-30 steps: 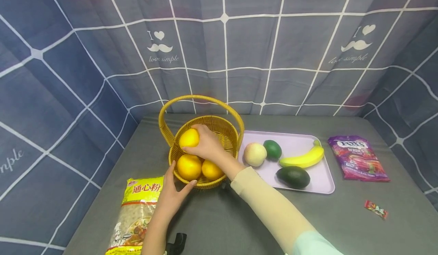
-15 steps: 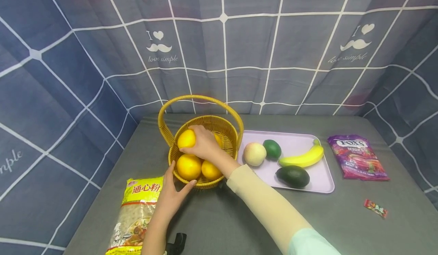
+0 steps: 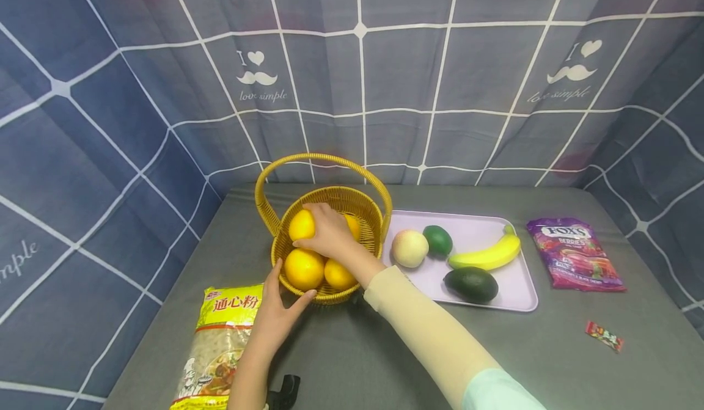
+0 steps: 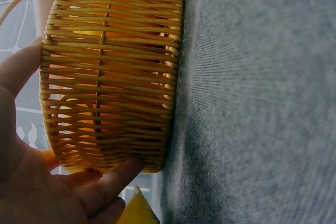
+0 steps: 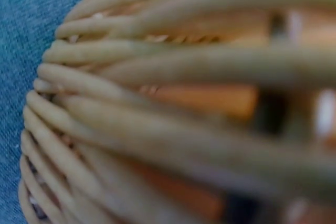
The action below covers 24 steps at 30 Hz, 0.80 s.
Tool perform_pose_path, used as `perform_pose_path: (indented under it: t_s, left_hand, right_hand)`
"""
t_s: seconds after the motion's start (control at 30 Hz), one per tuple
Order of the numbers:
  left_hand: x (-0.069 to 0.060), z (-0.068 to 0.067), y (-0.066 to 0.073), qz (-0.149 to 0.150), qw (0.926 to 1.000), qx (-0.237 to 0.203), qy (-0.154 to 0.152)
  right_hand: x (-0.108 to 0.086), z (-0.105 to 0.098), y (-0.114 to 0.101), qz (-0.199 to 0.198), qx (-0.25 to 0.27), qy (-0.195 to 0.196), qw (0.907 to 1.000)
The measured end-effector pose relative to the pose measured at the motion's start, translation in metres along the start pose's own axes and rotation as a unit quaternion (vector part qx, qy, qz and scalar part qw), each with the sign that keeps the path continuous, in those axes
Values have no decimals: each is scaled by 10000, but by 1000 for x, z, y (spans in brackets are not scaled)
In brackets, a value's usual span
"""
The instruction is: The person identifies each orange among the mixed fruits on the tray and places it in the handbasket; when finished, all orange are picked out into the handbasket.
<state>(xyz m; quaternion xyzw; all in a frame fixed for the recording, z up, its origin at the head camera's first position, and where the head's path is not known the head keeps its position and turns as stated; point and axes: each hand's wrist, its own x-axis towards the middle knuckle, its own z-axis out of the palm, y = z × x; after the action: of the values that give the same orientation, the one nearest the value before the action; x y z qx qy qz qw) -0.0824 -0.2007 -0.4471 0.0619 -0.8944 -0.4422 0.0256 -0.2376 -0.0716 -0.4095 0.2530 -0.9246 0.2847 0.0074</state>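
A yellow wicker basket (image 3: 376, 214) with a tall arched handle stands left of centre in the head view, with several oranges inside. My right hand (image 3: 332, 230) reaches into it and grips an orange (image 3: 302, 224) at the left, just above a front orange (image 3: 304, 269). Another orange (image 3: 353, 226) shows partly behind that hand. My left hand (image 3: 277, 318) holds the basket's front left; in the left wrist view its thumb touches the rim and its fingers (image 4: 113, 184) lie against the woven wall (image 4: 110, 87). The right wrist view shows only blurred wicker (image 5: 157, 114) up close, no hand.
A lilac tray (image 3: 519, 294) right of the basket bears a peach (image 3: 409, 248), a banana (image 3: 486, 256) and two dark green fruits. Farther right lie a purple candy bag (image 3: 574, 254) and a small wrapped candy (image 3: 604, 336). A yellow pasta bag (image 3: 220, 343) lies beside the left forearm.
My right hand has shifted slightly left and lower in the basket with its orange, and an orange behind it has come into view. The left hand stays put.
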Motion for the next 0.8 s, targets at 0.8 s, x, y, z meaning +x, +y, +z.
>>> perform_pose_path:
  t_s: [0.8]
  left_hand:
    - [1, 1, -2, 24, 10000, 44, 51]
  right_hand:
    - [-8, -6, 3, 165, 900, 425, 9949]
